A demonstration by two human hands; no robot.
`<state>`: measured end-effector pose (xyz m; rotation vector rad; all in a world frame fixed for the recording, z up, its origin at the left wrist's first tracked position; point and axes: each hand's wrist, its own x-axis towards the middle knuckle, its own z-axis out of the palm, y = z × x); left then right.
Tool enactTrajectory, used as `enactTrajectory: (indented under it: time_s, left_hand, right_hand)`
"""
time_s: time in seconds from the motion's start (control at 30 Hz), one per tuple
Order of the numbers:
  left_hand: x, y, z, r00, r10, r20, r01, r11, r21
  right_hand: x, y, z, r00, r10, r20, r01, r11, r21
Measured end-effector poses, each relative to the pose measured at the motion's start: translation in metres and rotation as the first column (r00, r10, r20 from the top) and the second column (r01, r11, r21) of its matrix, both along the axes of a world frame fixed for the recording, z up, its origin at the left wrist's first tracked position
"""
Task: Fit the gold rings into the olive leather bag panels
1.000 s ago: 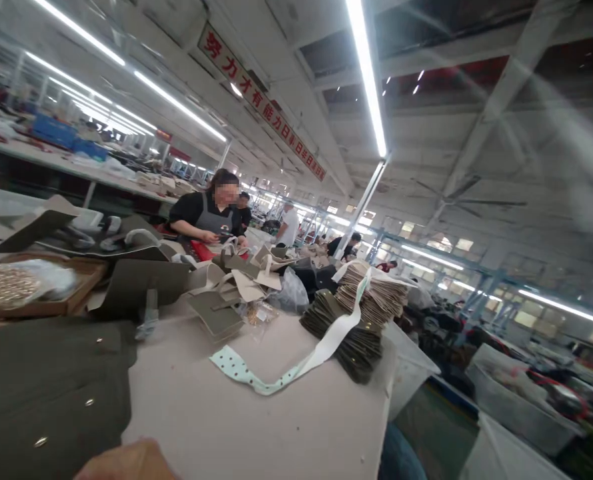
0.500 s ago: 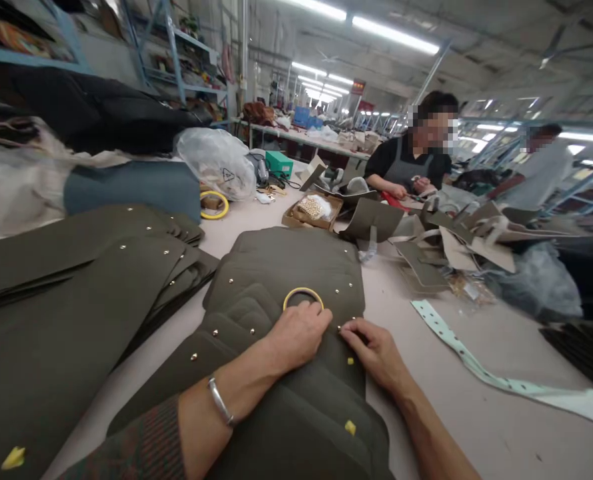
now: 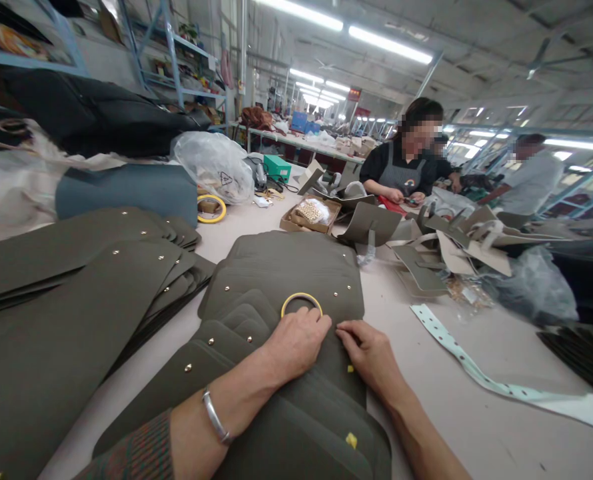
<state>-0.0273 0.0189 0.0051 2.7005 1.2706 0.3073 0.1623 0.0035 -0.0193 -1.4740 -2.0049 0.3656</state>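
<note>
Dark green flat panels (image 3: pixel 296 250) lie fanned in an overlapping stack before me, with gold studs (image 3: pixel 249 339) near their edges. My left hand (image 3: pixel 299 341), fingers curled down, is closed on a roll of yellow tape (image 3: pixel 301 295), covering its near side. Just right of it, my right hand (image 3: pixel 369 350) pinches thumb and forefinger together over the panels' right edge. Whatever is in that pinch is too small to make out. Small bits of yellow tape (image 3: pixel 351 440) stick to the panels below my right hand.
More studded panels (image 3: pixel 76 313) are piled at left. A second yellow tape roll (image 3: pixel 211 209) lies beyond them. A box of gold studs (image 3: pixel 310 213) stands at the back. A pale green perforated strip (image 3: pixel 471 367) and cut pieces (image 3: pixel 421 267) lie right. A co-worker (image 3: pixel 401 167) sits across.
My view has shifted slightly. My right fingertips have moved slightly left, toward my left hand. The left hand stays over the tape roll. The co-worker's head has turned downward.
</note>
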Motion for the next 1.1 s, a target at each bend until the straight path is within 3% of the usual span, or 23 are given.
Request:
enactTrajectory:
  time_s: [0.1,0.2,0.37,0.53,0.8,0.93,1.1]
  left_hand:
    - [0.000,0.000,0.000,1.000,0.002,-0.007,-0.002,1.000,0.001]
    - [0.000,-0.001,0.001,1.000,0.007,-0.013,-0.007,1.000,-0.010]
    - [-0.001,0.000,0.003,1.000,0.000,-0.011,0.000,1.000,-0.007]
    - [-0.001,0.000,0.002,1.000,0.004,-0.030,-0.005,1.000,-0.004]
    - [-0.003,0.001,0.005,0.993,-0.043,0.106,0.046,0.999,-0.028]
    - [-0.003,0.000,0.003,0.983,-0.084,0.162,0.088,0.996,-0.021]
    - [-0.003,0.001,0.004,0.956,-0.098,0.277,0.106,0.994,-0.013]
  right_hand:
    - [0.005,-0.001,-0.001,0.974,-0.099,-0.206,0.072,0.988,-0.135]
    - [0.013,-0.006,0.001,0.935,-0.117,-0.334,0.044,0.975,-0.219]
    - [0.013,-0.009,0.003,0.996,0.072,-0.060,-0.072,0.997,0.009]
    - [0.003,-0.001,0.002,0.996,0.067,0.054,-0.070,0.996,0.056]
    - [-0.009,-0.002,0.010,0.978,-0.119,0.170,0.140,0.983,-0.119]
    - [-0.003,-0.005,0.018,0.977,-0.093,0.190,0.143,0.953,-0.268]
    - [0.000,0.000,0.020,0.985,-0.108,0.133,0.146,0.937,-0.318]
